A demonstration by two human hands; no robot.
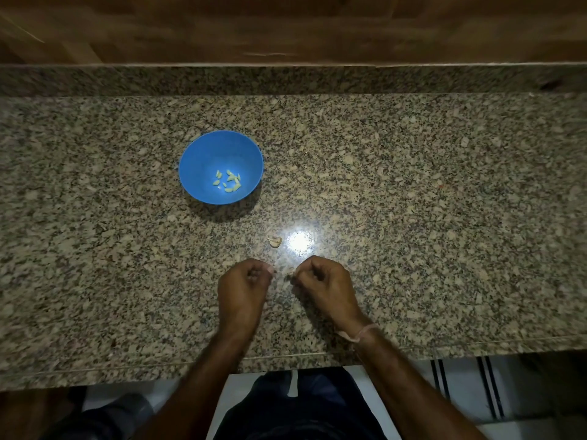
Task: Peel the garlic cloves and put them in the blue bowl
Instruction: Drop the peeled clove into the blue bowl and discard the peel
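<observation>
Saw fingers curled, hold unclear; judged the light, slippery clove just beyond them best pinched endwise.

I see my speckled granite surface carrying the blue bowl left of centre, and a garlic piece nearer its front edge.

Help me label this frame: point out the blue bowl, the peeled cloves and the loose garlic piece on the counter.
blue bowl (203, 150): head view, bare inner wall.
peeled cloves (233, 177): head view, one clove in the cluster.
loose garlic piece (275, 241): head view, its middle.
</observation>
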